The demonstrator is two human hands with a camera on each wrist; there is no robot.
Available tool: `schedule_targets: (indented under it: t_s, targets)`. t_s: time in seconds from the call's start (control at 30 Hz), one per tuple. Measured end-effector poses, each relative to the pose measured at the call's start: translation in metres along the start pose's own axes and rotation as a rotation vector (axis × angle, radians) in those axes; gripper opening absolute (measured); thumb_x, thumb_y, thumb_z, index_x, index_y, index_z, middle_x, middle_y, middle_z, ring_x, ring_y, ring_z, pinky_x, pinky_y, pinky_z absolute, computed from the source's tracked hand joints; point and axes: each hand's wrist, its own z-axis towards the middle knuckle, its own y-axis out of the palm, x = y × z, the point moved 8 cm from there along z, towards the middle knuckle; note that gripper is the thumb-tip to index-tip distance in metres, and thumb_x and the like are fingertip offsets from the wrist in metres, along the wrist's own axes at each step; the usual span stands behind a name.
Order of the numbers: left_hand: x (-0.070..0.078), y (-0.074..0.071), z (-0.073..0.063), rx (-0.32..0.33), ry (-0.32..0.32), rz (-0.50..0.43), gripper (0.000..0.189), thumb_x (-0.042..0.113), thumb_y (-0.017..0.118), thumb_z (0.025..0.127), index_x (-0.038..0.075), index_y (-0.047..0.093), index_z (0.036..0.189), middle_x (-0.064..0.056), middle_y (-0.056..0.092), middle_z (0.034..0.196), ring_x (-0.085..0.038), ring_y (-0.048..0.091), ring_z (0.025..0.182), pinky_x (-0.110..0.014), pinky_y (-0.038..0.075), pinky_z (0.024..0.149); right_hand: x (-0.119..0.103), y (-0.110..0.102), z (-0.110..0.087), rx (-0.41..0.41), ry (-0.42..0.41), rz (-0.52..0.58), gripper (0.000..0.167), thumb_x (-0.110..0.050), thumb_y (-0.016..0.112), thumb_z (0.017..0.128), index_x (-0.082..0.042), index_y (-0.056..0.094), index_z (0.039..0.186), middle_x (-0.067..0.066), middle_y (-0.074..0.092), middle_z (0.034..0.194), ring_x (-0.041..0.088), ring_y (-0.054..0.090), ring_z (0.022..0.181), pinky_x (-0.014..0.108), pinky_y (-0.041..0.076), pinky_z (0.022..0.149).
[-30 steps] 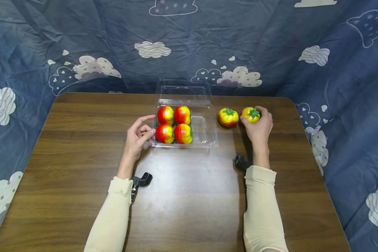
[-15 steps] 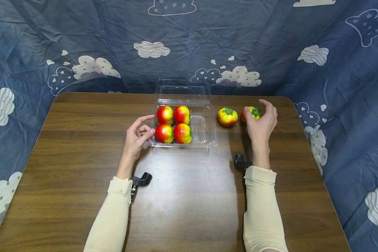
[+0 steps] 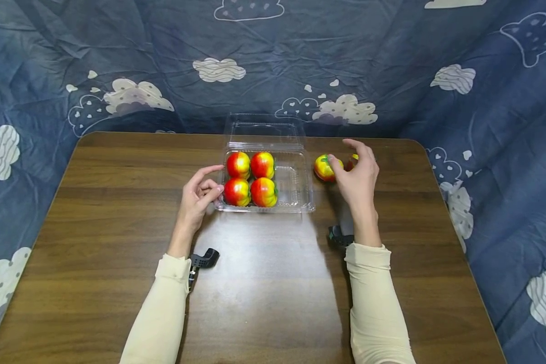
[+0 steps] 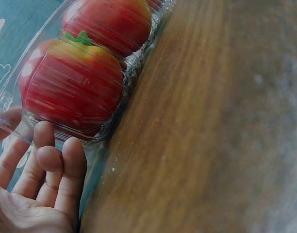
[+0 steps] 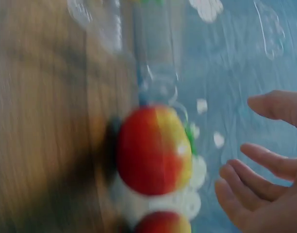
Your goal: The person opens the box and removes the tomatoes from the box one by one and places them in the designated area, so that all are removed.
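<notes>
My left hand point(image 3: 195, 199) rests at the left side of a clear plastic clamshell box point(image 3: 294, 208), its index finger extended along the rim and thumb at the near corner. In the left wrist view the other fingers point(image 4: 73, 158) are loosely bent beside the box wall. Several red-and-yellow toy tomatoes point(image 3: 264, 192) sit in the box's left and middle parts. My right hand point(image 3: 358, 182) hovers with thumb and fingers spread, holding nothing, near a loose tomato point(image 3: 324, 169) right of the box. Behind the hand another loose tomato point(image 3: 353, 161) is mostly hidden. The right wrist view shows a tomato point(image 5: 153, 150) apart from the fingers.
The box's lid point(image 3: 265, 130) stands open at the back, against the dark blue cloud-print cloth point(image 3: 255, 45). The brown wooden table point(image 3: 264, 283) extends forward of the box. A black wrist camera mount point(image 3: 205, 258) juts from the left wrist.
My right hand has let go of the far right tomato, lifted its spread fingers and moved left toward the other loose one. The left hand and box have stayed in place.
</notes>
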Motion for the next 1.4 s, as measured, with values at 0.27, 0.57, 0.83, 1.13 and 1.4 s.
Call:
schedule_targets:
  t_s: [0.27,0.57,0.83,1.13,1.4]
  targets:
    - [0.000,0.001,0.002,0.003,-0.007,0.001,0.046,-0.009,0.065,0.095,-0.002,0.060,0.141,-0.003,0.067,0.074,-0.014,0.059,0.059,-0.019,0.052,0.055,-0.039,0.043,-0.018,-0.313,-0.126,0.062,0.044,-0.028,0.079,0.095,-0.005,0.068,0.132,0.017,0.069,0.127,0.035,0.068,0.118,0.052,0.054,0.107]
    - [0.000,-0.001,0.002,0.002,-0.006,-0.003,0.046,-0.009,0.065,0.095,-0.005,0.059,0.141,-0.002,0.067,0.074,-0.013,0.058,0.059,-0.019,0.052,0.056,-0.053,0.065,-0.032,-0.463,-0.220,0.036,0.041,-0.028,0.078,0.096,-0.004,0.070,0.129,0.015,0.071,0.119,0.033,0.068,0.110,0.050,0.057,0.098]
    - [-0.003,-0.002,0.000,0.002,-0.009,-0.009,0.045,-0.009,0.065,0.096,-0.007,0.059,0.140,-0.002,0.066,0.074,-0.012,0.058,0.059,-0.018,0.052,0.056,-0.063,0.078,-0.043,-0.535,-0.256,0.064,0.042,-0.027,0.079,0.096,-0.004,0.068,0.130,0.013,0.070,0.125,0.029,0.067,0.116,0.047,0.055,0.106]
    - [-0.003,-0.002,0.000,0.000,-0.009,-0.003,0.045,-0.009,0.065,0.095,-0.005,0.059,0.140,-0.005,0.067,0.074,-0.013,0.059,0.060,-0.019,0.052,0.056,-0.068,0.092,-0.056,-0.646,-0.250,0.070,0.046,-0.031,0.078,0.097,-0.005,0.066,0.133,0.013,0.069,0.131,0.029,0.069,0.118,0.048,0.055,0.107]
    - [-0.002,-0.002,0.000,0.002,-0.003,-0.002,0.045,-0.009,0.065,0.095,-0.006,0.059,0.140,-0.006,0.066,0.074,-0.013,0.059,0.059,-0.019,0.052,0.055,-0.071,0.102,-0.060,-0.702,-0.259,0.049,0.045,-0.035,0.079,0.096,-0.008,0.068,0.130,0.007,0.072,0.127,0.025,0.070,0.114,0.044,0.055,0.106]
